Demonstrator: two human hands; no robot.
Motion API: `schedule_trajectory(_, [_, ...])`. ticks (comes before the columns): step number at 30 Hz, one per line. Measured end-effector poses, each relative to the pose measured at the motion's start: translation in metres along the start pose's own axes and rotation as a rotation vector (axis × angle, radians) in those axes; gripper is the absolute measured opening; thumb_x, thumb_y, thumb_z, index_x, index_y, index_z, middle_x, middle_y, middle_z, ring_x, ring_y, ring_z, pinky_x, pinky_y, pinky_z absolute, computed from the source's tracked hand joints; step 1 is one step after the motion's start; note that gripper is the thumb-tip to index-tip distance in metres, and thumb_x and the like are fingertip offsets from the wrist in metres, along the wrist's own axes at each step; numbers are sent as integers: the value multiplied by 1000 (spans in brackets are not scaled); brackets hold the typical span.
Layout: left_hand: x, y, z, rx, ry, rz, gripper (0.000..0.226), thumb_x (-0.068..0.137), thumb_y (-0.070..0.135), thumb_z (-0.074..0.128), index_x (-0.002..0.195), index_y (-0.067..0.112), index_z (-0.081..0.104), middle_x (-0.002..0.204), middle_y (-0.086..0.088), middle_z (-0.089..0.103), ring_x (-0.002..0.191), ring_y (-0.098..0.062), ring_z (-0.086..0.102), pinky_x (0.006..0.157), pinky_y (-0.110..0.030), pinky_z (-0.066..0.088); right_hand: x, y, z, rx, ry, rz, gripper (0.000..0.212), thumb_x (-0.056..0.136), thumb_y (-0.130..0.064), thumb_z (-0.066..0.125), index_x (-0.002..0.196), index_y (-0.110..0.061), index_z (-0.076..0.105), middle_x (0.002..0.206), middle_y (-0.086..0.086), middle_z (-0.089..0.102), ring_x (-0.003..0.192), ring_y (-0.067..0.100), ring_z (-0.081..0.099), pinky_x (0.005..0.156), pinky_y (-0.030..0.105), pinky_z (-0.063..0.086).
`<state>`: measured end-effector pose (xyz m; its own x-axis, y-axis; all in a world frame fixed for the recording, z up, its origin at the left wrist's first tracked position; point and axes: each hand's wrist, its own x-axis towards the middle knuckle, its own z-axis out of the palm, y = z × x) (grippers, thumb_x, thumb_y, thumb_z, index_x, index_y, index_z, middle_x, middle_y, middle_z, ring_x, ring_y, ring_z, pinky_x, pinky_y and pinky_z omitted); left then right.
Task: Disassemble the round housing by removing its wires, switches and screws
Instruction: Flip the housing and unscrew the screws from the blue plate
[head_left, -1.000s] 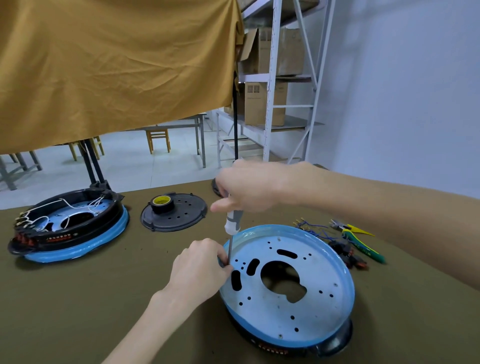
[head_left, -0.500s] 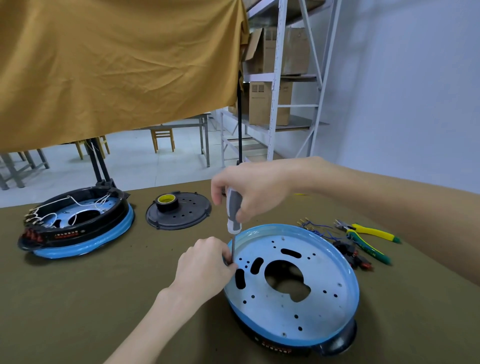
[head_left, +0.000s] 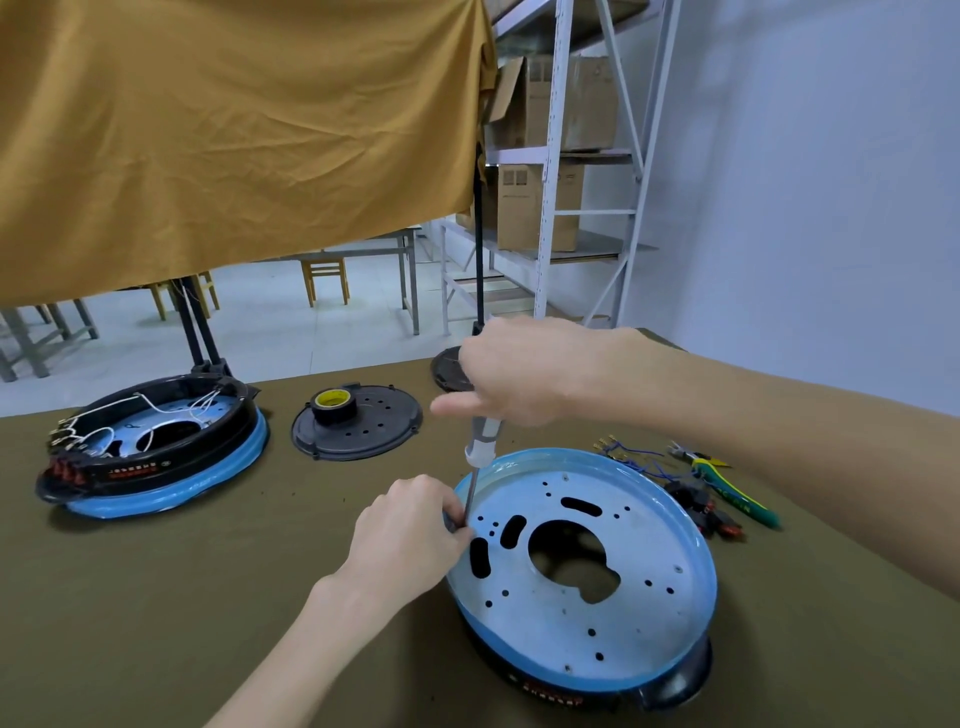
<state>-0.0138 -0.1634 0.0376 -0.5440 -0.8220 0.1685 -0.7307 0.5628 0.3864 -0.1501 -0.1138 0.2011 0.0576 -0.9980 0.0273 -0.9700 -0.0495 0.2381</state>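
Holding the grey-handled screwdriver (head_left: 480, 441) upright, your right hand (head_left: 524, 371) grips its handle. Your left hand (head_left: 410, 530) pinches its thin shaft at the left rim of the round blue housing (head_left: 597, 623), near the bench's (head_left: 156, 597) front edge.

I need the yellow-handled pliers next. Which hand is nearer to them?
Right. The right hand grips the screwdriver above the housing's far-left rim, while the left hand sits lower at that rim, farther from the pliers lying right of the housing.
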Motion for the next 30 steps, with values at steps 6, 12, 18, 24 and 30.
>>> schedule_trajectory(6, [-1,-1,-1,33,-7,4,17,89,40,69,75,32,66,80,17,63,74,-11,62,50,-20,36,-2,5,-11,352,-204,-186,26,87,-15,71,108,-28,60,99,3,67,85,21,67,76,48,57])
schedule_trajectory(12, [0,0,-1,28,-11,10,11,89,38,69,83,31,73,82,16,64,78,-14,65,54,-23,41,3,0,4,131,47,-75,31,99,-46,59,89,-17,60,74,-1,62,71,23,65,50,29,40])
schedule_trajectory(18, [0,-1,0,41,-7,7,10,88,38,69,84,30,73,80,16,62,78,-15,65,52,-22,40,-3,2,-4,248,-136,-148,39,89,-37,71,123,-27,54,95,-8,58,90,19,64,71,36,54])
schedule_trajectory(24, [0,0,0,27,7,11,11,88,40,71,82,31,72,77,19,59,76,-10,63,52,-21,38,-4,8,5,278,33,-128,15,95,-33,68,89,-19,65,81,-2,66,80,21,65,62,34,50])
schedule_trajectory(30, [0,1,-1,34,11,5,14,88,42,72,78,32,69,80,18,62,75,-10,62,52,-21,37,-8,4,8,283,-19,-79,32,93,-55,63,101,-24,58,88,-1,66,80,20,64,60,36,47])
